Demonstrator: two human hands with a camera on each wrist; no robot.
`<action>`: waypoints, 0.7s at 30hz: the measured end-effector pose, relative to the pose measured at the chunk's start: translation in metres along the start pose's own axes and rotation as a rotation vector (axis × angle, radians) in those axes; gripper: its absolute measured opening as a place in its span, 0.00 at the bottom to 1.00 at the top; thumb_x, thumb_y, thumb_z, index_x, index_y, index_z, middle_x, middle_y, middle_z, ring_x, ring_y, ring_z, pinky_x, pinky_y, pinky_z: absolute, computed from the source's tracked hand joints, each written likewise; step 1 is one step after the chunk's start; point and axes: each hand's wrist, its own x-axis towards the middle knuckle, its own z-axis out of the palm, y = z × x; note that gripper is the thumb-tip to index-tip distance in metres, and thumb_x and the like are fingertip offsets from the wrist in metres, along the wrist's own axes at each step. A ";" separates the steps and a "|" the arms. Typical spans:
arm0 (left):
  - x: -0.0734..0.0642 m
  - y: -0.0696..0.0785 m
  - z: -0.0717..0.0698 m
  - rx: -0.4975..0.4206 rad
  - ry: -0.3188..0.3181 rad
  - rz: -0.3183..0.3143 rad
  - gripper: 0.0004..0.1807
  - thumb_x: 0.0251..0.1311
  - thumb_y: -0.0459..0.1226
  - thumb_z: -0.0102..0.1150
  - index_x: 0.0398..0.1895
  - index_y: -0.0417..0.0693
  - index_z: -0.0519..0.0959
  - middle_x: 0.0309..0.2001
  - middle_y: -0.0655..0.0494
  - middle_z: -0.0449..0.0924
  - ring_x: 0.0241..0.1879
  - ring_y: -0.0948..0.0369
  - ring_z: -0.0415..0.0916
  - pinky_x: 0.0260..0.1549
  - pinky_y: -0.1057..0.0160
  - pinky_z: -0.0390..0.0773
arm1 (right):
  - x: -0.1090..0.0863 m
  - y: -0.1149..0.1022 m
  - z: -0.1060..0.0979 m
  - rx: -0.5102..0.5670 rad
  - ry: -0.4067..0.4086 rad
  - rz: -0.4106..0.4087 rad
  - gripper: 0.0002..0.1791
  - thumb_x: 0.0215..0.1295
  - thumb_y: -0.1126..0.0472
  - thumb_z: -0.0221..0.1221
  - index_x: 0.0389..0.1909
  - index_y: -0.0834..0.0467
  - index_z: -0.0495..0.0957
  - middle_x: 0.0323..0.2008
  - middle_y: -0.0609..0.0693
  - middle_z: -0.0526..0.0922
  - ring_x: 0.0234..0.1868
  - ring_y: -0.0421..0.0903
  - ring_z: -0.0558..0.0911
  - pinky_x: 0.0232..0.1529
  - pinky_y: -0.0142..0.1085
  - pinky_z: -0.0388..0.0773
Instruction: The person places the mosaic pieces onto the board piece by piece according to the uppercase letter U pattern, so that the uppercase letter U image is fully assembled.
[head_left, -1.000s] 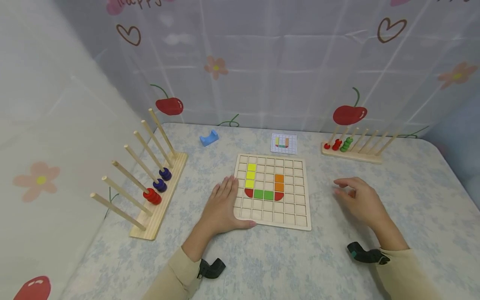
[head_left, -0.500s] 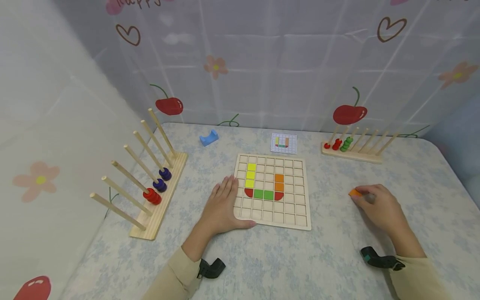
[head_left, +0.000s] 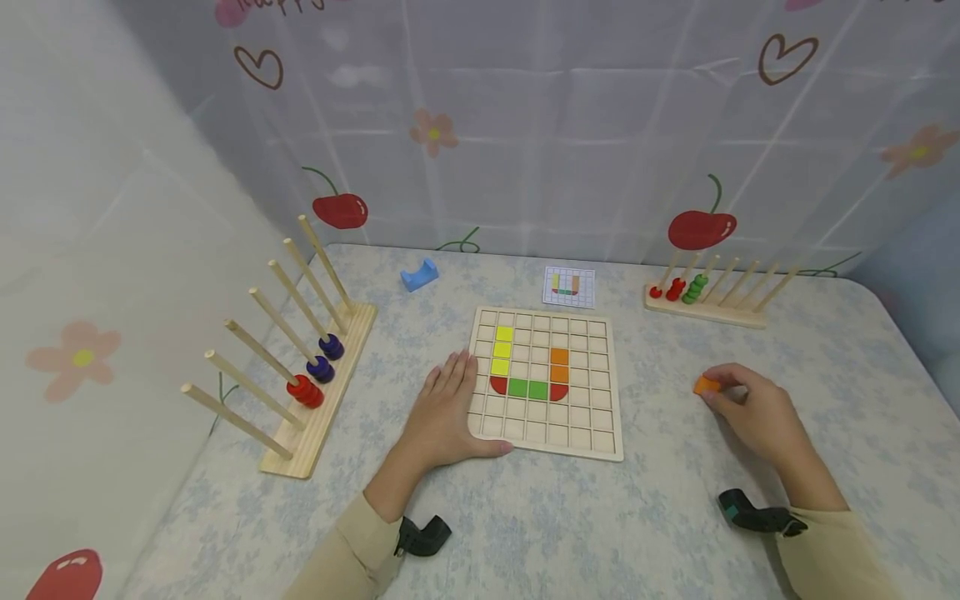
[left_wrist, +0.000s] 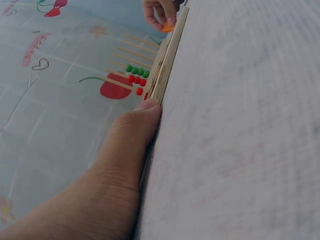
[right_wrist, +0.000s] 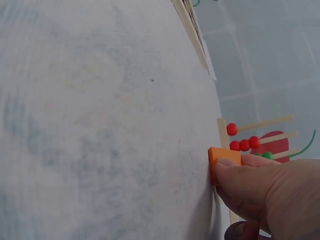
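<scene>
A square wooden grid board [head_left: 547,433] lies mid-table, bearing a U of coloured tiles. Yellow tiles [head_left: 502,350] form its left side, orange tiles [head_left: 559,365] its right, and green tiles [head_left: 528,389] with a red rounded piece at each end its bottom. My left hand [head_left: 441,417] rests flat along the board's left edge, fingers straight, thumb on its near edge. To the right of the board my right hand [head_left: 757,414] pinches an orange square tile [right_wrist: 226,159] between thumb and fingers. In the right wrist view that tile stands on edge, close over the tabletop.
A card [head_left: 568,287] with a small U pattern lies behind the board. At left stands a wooden peg rack [head_left: 318,425] with blue and red rings. A smaller bead rack [head_left: 705,311] stands at back right. A blue curved block [head_left: 419,276] sits near the back cloth.
My right hand moved right and took hold of an orange tile, then shifted very slightly left with it. The left hand and the board have stayed put.
</scene>
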 end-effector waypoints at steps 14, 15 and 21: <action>0.000 0.000 -0.001 0.000 0.002 0.001 0.76 0.35 0.79 0.59 0.80 0.44 0.40 0.81 0.51 0.36 0.81 0.55 0.33 0.78 0.49 0.41 | 0.022 -0.046 0.018 0.168 0.022 -0.093 0.15 0.70 0.52 0.60 0.50 0.56 0.82 0.45 0.56 0.85 0.39 0.35 0.74 0.35 0.28 0.71; 0.000 0.000 -0.001 0.001 0.003 0.001 0.76 0.35 0.79 0.59 0.80 0.44 0.40 0.82 0.51 0.36 0.81 0.55 0.33 0.78 0.49 0.41 | 0.025 -0.052 0.020 0.175 0.016 -0.096 0.15 0.70 0.52 0.60 0.50 0.56 0.82 0.45 0.56 0.85 0.39 0.38 0.75 0.36 0.29 0.71; 0.000 0.000 0.000 -0.006 -0.002 0.002 0.76 0.36 0.79 0.58 0.80 0.45 0.40 0.82 0.51 0.36 0.81 0.55 0.33 0.78 0.50 0.41 | 0.043 -0.079 0.035 0.237 -0.046 -0.087 0.15 0.69 0.53 0.61 0.50 0.57 0.81 0.46 0.56 0.85 0.44 0.48 0.77 0.42 0.35 0.70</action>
